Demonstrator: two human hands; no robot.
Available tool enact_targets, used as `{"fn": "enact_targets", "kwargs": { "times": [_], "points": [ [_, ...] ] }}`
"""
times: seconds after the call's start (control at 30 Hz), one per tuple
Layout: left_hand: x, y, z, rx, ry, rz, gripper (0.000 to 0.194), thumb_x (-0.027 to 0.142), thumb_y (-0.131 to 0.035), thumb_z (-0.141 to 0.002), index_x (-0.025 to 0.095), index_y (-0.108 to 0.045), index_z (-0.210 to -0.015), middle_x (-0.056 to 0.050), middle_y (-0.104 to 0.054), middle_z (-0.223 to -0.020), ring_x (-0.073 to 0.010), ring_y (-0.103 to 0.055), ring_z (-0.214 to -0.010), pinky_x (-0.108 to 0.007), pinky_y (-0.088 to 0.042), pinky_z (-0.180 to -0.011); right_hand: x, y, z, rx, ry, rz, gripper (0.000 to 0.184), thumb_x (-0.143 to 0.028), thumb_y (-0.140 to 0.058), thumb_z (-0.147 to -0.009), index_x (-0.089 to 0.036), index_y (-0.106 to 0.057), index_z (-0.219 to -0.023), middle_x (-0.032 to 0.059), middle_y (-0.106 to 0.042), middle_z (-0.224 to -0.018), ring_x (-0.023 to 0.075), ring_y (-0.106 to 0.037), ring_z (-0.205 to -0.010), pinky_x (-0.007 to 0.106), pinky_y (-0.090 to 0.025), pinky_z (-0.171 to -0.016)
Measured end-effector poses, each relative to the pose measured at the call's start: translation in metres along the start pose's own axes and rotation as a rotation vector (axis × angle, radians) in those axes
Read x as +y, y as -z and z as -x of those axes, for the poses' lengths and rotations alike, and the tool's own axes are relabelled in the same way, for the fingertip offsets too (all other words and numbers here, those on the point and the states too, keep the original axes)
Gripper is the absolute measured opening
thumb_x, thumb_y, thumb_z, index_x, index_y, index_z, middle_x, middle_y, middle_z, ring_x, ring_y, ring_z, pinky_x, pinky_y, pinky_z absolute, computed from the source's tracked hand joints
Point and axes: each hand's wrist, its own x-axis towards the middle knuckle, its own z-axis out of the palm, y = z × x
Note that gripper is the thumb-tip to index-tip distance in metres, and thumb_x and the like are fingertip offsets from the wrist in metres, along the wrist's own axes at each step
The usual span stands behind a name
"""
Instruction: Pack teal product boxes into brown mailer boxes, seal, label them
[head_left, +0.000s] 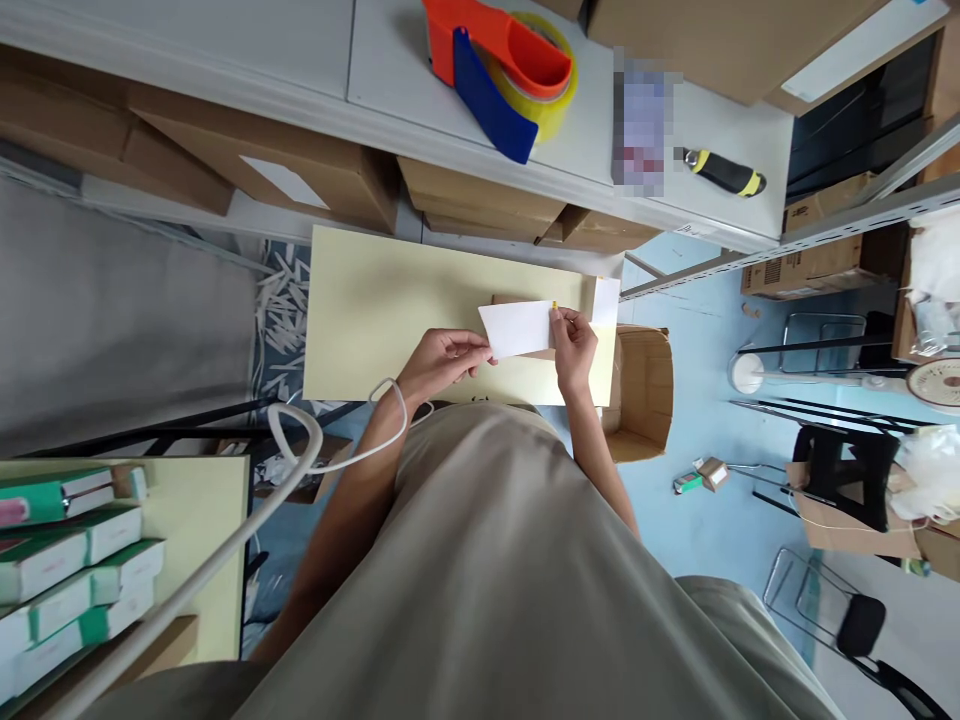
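Left hand [442,362] pinches white card [519,329] at 8 o'clock, right hand [574,350] at 3; forearms [598,450] angle in from 7 and 5.

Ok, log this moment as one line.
left hand: at white sheet, lower-left corner | right hand: gripping its right end | location: over cream tabletop
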Motion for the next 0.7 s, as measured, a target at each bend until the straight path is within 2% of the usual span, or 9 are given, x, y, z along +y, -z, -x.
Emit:
{"fn": "enact_targets", "kwargs": {
  "times": [0.1,0.27,0.33,0.4,0.47,0.53,0.63,0.7],
  "points": [
    [-0.001,0.004,0.000,0.004,-0.010,-0.036,0.035,0.049,-0.085,-0.073,0.018,-0.079,-0.086,-0.010,-0.081,-0.088,-0.0129,-0.059,-0.060,-0.023,-0.039,-0.045,-0.003,-0.001,0.004,0.002,-0.020,0.002,0.053,-0.071,-0.067,-0.095,-0.019,-0.074,-0.103,0.0044,-0.074,-0.089,0.0193,-0.068,-0.087,0.030,-0.056,-0.077],
    [-0.005,0.011,-0.001,0.080,-0.052,-0.109,0.033,0.049,-0.085,-0.073,0.019,-0.076,-0.082,-0.007,-0.077,-0.083,-0.0147,-0.064,-0.064,-0.022,-0.042,-0.046,-0.011,0.003,0.011,-0.042,0.009,-0.026,0.053,-0.066,-0.070,-0.096,-0.019,-0.076,-0.119,0.0039,-0.074,-0.088,0.0212,-0.071,-0.089,0.034,-0.059,-0.083],
    [-0.009,0.014,-0.002,0.107,-0.057,-0.092,0.034,0.049,-0.086,-0.073,0.018,-0.076,-0.084,-0.007,-0.077,-0.083,-0.0149,-0.065,-0.064,-0.022,-0.043,-0.046,-0.017,0.006,0.015,-0.046,0.047,-0.013,0.052,-0.064,-0.069,-0.098,-0.021,-0.074,-0.127,0.0066,-0.077,-0.098,0.0232,-0.073,-0.099,0.037,-0.061,-0.090],
    [-0.012,0.016,-0.003,0.120,-0.062,-0.059,0.036,0.050,-0.087,-0.073,0.018,-0.077,-0.087,-0.008,-0.078,-0.085,-0.0145,-0.064,-0.064,-0.022,-0.044,-0.046,-0.026,0.007,0.021,-0.012,0.116,0.046,0.052,-0.062,-0.067,-0.101,-0.024,-0.071,-0.136,0.0106,-0.077,-0.117,0.0266,-0.072,-0.116,0.042,-0.062,-0.099],
    [-0.012,0.016,-0.003,0.123,-0.072,-0.030,0.039,0.052,-0.088,-0.074,0.017,-0.078,-0.090,-0.009,-0.078,-0.086,-0.0141,-0.064,-0.063,-0.023,-0.044,-0.045,-0.038,0.007,0.030,0.059,0.217,0.157,0.047,-0.058,-0.063,-0.105,-0.028,-0.069,-0.141,0.0136,-0.071,-0.139,0.0304,-0.065,-0.137,0.051,-0.060,-0.109],
    [-0.011,0.014,-0.003,0.111,-0.078,-0.013,0.041,0.054,-0.088,-0.075,0.017,-0.077,-0.090,-0.009,-0.078,-0.086,-0.0142,-0.063,-0.062,-0.024,-0.044,-0.045,-0.052,0.005,0.041,0.067,0.320,0.266,0.038,-0.052,-0.061,-0.108,-0.030,-0.072,-0.137,0.0130,-0.066,-0.149,0.0319,-0.058,-0.147,0.057,-0.056,-0.116],
    [-0.006,0.008,-0.001,0.062,-0.078,-0.003,0.043,0.058,-0.086,-0.078,0.017,-0.076,-0.087,-0.010,-0.078,-0.086,-0.0145,-0.064,-0.062,-0.025,-0.046,-0.046,-0.066,-0.003,0.056,-0.131,0.429,0.290,0.025,-0.043,-0.060,-0.110,-0.031,-0.079,-0.120,0.0099,-0.076,-0.132,0.0288,-0.070,-0.132,0.053,-0.058,-0.115],
    [-0.002,0.003,0.001,0.039,-0.091,0.000,0.043,0.059,-0.084,-0.080,0.017,-0.076,-0.086,-0.010,-0.078,-0.086,-0.0153,-0.065,-0.064,-0.025,-0.047,-0.047,-0.070,-0.009,0.064,-0.260,0.440,0.250,0.022,-0.040,-0.062,-0.110,-0.031,-0.082,-0.112,0.0075,-0.081,-0.120,0.0261,-0.075,-0.118,0.048,-0.061,-0.110]
  ]
}}
